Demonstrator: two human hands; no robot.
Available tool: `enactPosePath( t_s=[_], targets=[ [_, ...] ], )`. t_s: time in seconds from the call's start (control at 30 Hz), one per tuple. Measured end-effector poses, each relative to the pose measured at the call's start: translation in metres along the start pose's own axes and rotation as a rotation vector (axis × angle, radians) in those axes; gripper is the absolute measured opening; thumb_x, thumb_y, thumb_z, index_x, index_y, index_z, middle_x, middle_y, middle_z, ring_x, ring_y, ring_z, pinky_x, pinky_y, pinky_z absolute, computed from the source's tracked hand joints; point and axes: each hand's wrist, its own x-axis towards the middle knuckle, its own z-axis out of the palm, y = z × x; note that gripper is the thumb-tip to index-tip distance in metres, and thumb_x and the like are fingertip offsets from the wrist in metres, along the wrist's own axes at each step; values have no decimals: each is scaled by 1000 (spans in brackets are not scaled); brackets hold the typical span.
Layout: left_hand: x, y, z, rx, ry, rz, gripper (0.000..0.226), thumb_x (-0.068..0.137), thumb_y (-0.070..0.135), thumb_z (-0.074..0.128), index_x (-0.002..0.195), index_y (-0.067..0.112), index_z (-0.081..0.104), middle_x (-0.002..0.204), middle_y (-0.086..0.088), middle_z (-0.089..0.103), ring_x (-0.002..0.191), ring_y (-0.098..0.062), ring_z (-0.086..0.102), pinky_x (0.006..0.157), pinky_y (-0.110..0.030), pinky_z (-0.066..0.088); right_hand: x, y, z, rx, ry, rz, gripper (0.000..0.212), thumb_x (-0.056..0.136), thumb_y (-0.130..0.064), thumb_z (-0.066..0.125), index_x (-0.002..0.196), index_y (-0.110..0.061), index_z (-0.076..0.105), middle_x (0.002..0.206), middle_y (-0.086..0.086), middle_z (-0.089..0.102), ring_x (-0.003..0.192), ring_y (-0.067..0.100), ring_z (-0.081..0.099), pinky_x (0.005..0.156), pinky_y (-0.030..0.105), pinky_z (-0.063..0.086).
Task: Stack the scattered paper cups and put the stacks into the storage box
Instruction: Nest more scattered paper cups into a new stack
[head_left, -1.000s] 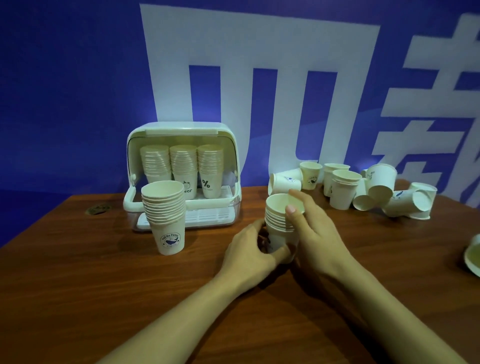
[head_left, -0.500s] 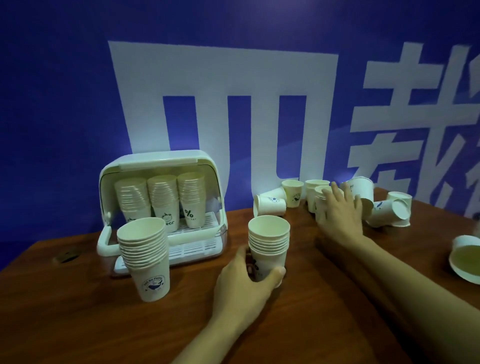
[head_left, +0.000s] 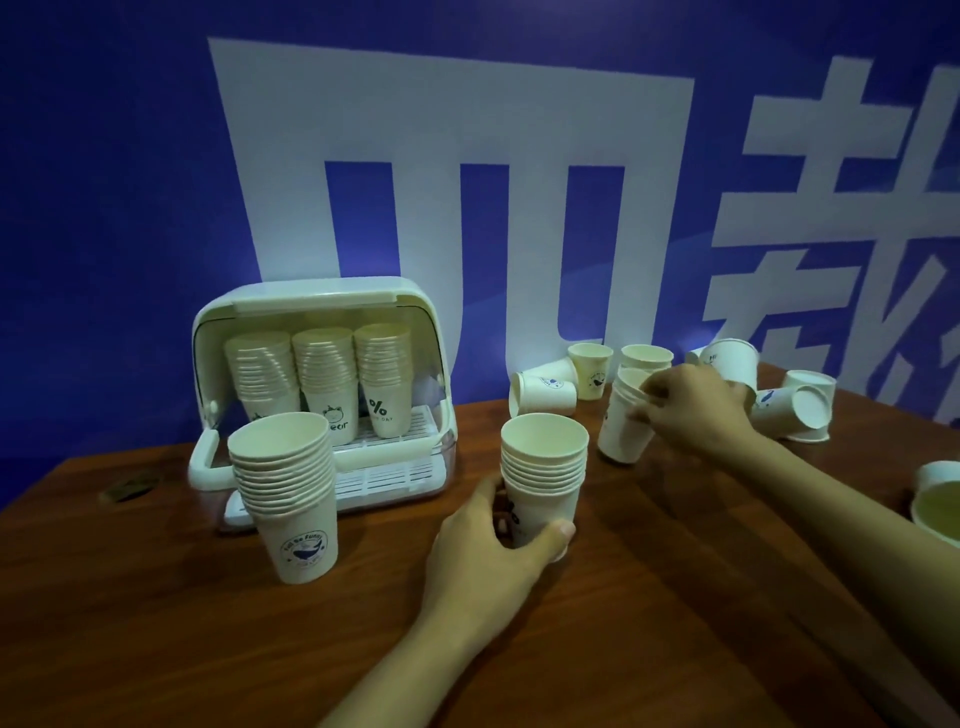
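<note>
Item — right hand (head_left: 691, 410): half a second ago I was reaching flat over the scattered cups (head_left: 545, 392); now its fingers are clamping a short nested pair (head_left: 623, 421), lifting it tilted. Left hand (head_left: 488, 545) is still gripping the centre stack (head_left: 543, 478) on the worktop (head_left: 156, 623). Taller stack (head_left: 291, 493) is standing before the open storage box (head_left: 322, 384) — partly blocking its mouth.
</note>
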Motion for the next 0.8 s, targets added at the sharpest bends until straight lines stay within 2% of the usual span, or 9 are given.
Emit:
enactPosePath(
  t_s=[0.07,0.17,0.23,0.3,0.4,0.5,0.63,0.8],
  targets=[
    [0,0,0,9,-8,-5,73,76,65,82,140,41,57,127,22,70,114,-2,66,100,-33,58,-9,-1,-5,76,-11,13,24,81,-44,80,77,-21,73,80,-1,69,84,22,62,82,51,53],
    [-1,1,-1,8,-13,-3,71,77,62,83,140,40,58,128,21,70,115,-3,66,99,-31,57,-17,-6,-9,128,37,33,37,71,-55,84,66,-26,61,74,-6,62,84,21,59,80,51,52],
    [-2,1,-1,6,-17,0,70,78,60,84,140,39,59,128,22,70,114,-1,65,99,-29,57,-20,-9,-9,170,57,29,42,68,-65,80,66,-31,56,76,-5,63,85,22,59,81,51,52],
    [-2,2,-1,-1,-21,1,68,79,59,84,139,39,59,126,22,70,113,-1,66,97,-25,56,-24,-11,-3,253,101,10,46,73,-74,67,68,-28,62,76,-6,66,83,21,62,80,53,53],
    [-1,0,-1,-8,-24,1,69,79,60,83,141,40,58,126,23,70,114,1,65,98,-26,57,-31,-16,7,299,144,-37,42,93,-56,58,77,-20,72,80,-4,69,87,23,63,86,62,50],
    [0,-1,-1,-7,-30,10,72,79,62,82,142,41,57,130,23,69,117,1,64,101,-31,58,-34,-22,2,288,199,-77,29,99,-39,58,83,-20,73,91,-1,69,102,28,60,97,68,40],
    [0,-3,0,-9,-30,23,71,80,61,82,143,40,57,131,21,69,118,-2,65,101,-30,57,-40,-31,-11,341,388,-207,27,98,-31,58,95,-12,77,100,6,75,120,35,58,98,69,39],
    [0,-4,1,0,-1,43,80,68,75,73,139,40,58,126,21,71,111,-1,67,98,-34,59,-46,-39,-15,286,490,-413,37,97,-35,50,99,-7,73,105,11,74,119,38,59,89,67,47]
  ],
)
